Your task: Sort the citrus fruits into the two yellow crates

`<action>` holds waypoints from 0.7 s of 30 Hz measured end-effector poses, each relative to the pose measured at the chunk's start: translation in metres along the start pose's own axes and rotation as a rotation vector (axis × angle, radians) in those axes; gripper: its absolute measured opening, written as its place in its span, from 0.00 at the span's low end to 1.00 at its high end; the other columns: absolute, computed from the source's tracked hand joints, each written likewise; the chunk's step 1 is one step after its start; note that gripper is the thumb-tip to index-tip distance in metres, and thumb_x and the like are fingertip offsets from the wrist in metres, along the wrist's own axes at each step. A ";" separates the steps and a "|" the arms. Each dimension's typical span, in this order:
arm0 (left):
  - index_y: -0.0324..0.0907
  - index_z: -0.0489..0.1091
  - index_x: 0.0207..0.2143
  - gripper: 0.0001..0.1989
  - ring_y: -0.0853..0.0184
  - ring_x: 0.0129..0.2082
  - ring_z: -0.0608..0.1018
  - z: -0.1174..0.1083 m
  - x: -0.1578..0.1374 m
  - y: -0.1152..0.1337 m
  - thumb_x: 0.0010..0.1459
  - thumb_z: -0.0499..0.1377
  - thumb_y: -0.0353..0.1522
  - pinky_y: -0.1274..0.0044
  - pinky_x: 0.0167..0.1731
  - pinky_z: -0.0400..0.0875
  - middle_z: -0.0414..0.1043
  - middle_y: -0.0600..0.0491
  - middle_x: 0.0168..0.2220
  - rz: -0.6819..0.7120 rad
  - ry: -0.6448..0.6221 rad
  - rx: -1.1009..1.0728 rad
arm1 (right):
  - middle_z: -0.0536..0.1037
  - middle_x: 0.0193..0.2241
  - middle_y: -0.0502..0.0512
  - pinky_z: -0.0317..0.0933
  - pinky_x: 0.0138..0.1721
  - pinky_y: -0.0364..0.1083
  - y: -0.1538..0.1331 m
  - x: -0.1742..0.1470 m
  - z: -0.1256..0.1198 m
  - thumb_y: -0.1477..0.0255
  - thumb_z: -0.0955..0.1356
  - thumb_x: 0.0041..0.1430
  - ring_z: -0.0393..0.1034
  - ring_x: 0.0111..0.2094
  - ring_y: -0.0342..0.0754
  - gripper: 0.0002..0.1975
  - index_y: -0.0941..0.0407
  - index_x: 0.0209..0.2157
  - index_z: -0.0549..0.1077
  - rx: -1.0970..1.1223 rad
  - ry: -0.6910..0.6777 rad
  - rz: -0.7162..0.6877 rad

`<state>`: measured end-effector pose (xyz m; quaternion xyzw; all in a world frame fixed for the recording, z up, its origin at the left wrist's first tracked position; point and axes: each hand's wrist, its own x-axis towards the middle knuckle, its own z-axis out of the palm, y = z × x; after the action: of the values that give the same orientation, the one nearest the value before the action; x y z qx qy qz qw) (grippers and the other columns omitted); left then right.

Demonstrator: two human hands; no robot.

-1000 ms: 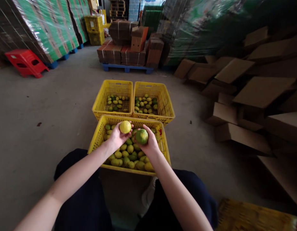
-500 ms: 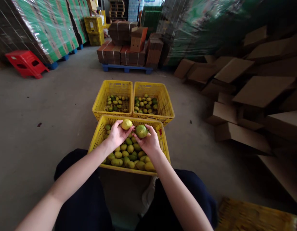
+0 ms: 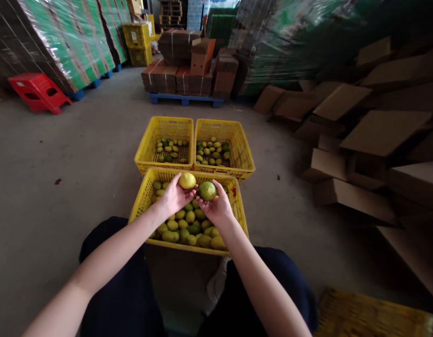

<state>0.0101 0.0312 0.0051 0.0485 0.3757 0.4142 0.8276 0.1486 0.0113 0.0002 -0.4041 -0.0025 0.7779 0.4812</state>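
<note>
My left hand (image 3: 176, 198) holds a yellow lemon (image 3: 187, 180), which rests on the fingers with the thumb at its upper left side. In my right hand (image 3: 217, 204) sits a greener lemon (image 3: 207, 191) with a yellowish patch, held between thumb and fingers. Both hands are side by side above the near yellow crate (image 3: 139, 204), their fingertips close together. That crate holds many green and yellow lemons (image 3: 190, 217), partly hidden by my hands and forearms.
Beyond the near crate stand a left yellow crate (image 3: 141, 152) and a right yellow crate (image 3: 247, 150), each with a layer of lemons. Cardboard boxes (image 3: 355, 199) are piled on the right. A red stool (image 3: 39, 91) and a blue pallet (image 3: 184, 99) of flattened cartons stand farther back.
The yellow lemon has turned and shifted slightly right in my left hand, whose fingers have spread a little. The green lemon has turned slightly in my right hand.
</note>
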 end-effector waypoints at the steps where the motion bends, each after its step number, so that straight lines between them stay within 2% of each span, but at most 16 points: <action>1: 0.31 0.70 0.36 0.22 0.72 0.20 0.73 0.001 0.000 0.000 0.66 0.48 0.41 0.83 0.20 0.73 0.72 0.46 0.25 0.004 0.007 -0.001 | 0.77 0.16 0.56 0.65 0.15 0.37 0.000 0.000 0.001 0.63 0.61 0.63 0.69 0.14 0.43 0.18 0.61 0.30 0.73 -0.013 0.011 -0.008; 3: 0.32 0.70 0.35 0.15 0.74 0.22 0.74 0.002 0.000 -0.002 0.64 0.53 0.37 0.86 0.23 0.74 0.73 0.47 0.26 0.047 0.020 0.018 | 0.76 0.16 0.54 0.65 0.16 0.38 0.000 -0.001 0.002 0.66 0.63 0.62 0.68 0.15 0.42 0.15 0.61 0.29 0.73 -0.037 0.031 -0.035; 5: 0.32 0.70 0.34 0.08 0.75 0.25 0.75 0.003 0.000 -0.003 0.61 0.58 0.32 0.87 0.27 0.74 0.74 0.48 0.29 0.152 0.017 0.082 | 0.75 0.17 0.51 0.65 0.18 0.39 0.000 -0.002 0.002 0.67 0.65 0.58 0.68 0.16 0.42 0.11 0.60 0.28 0.72 -0.073 0.033 -0.089; 7: 0.34 0.70 0.35 0.07 0.74 0.29 0.77 0.001 0.000 -0.003 0.56 0.63 0.29 0.85 0.32 0.75 0.75 0.49 0.33 0.298 -0.009 0.188 | 0.74 0.18 0.47 0.64 0.19 0.39 0.000 -0.003 0.001 0.68 0.70 0.53 0.68 0.18 0.41 0.07 0.57 0.28 0.71 -0.131 0.018 -0.224; 10: 0.39 0.68 0.38 0.19 0.71 0.33 0.78 -0.002 -0.003 -0.001 0.45 0.70 0.28 0.80 0.36 0.75 0.73 0.53 0.38 0.559 -0.042 0.356 | 0.74 0.23 0.43 0.64 0.23 0.40 0.001 -0.007 -0.003 0.66 0.75 0.45 0.69 0.23 0.41 0.14 0.53 0.30 0.67 -0.278 0.041 -0.537; 13: 0.43 0.67 0.40 0.28 0.71 0.34 0.77 -0.002 -0.010 0.002 0.35 0.73 0.23 0.81 0.36 0.73 0.71 0.55 0.42 0.783 -0.046 0.503 | 0.75 0.26 0.42 0.64 0.27 0.39 0.004 -0.014 -0.005 0.68 0.76 0.44 0.69 0.27 0.40 0.18 0.51 0.34 0.66 -0.462 0.081 -0.823; 15: 0.44 0.69 0.40 0.30 0.69 0.38 0.77 0.000 -0.016 0.003 0.32 0.72 0.19 0.82 0.38 0.72 0.71 0.53 0.45 0.838 -0.055 0.546 | 0.76 0.32 0.44 0.66 0.33 0.41 0.006 -0.019 -0.004 0.71 0.76 0.44 0.71 0.31 0.41 0.20 0.50 0.36 0.65 -0.554 0.067 -0.981; 17: 0.43 0.71 0.37 0.28 0.66 0.46 0.76 0.002 -0.022 0.002 0.32 0.70 0.16 0.82 0.42 0.71 0.72 0.51 0.48 0.818 -0.061 0.521 | 0.76 0.41 0.48 0.66 0.43 0.44 0.008 -0.022 -0.003 0.73 0.76 0.43 0.72 0.40 0.44 0.22 0.49 0.38 0.64 -0.627 0.040 -1.111; 19: 0.42 0.71 0.34 0.25 0.64 0.52 0.73 0.004 -0.025 0.000 0.33 0.69 0.14 0.82 0.44 0.70 0.72 0.49 0.49 0.792 -0.066 0.496 | 0.74 0.47 0.51 0.63 0.51 0.48 0.010 -0.023 -0.003 0.75 0.75 0.43 0.69 0.48 0.47 0.23 0.49 0.38 0.64 -0.699 0.029 -1.211; 21: 0.42 0.70 0.33 0.25 0.62 0.54 0.72 0.004 -0.026 -0.001 0.32 0.69 0.14 0.80 0.45 0.70 0.72 0.48 0.49 0.816 -0.075 0.518 | 0.73 0.49 0.53 0.62 0.54 0.50 0.011 -0.023 -0.004 0.76 0.75 0.43 0.67 0.51 0.49 0.21 0.49 0.38 0.65 -0.752 0.034 -1.263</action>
<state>0.0040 0.0126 0.0223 0.4112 0.3866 0.5959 0.5713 0.1480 -0.0134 0.0079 -0.4754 -0.4941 0.2927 0.6665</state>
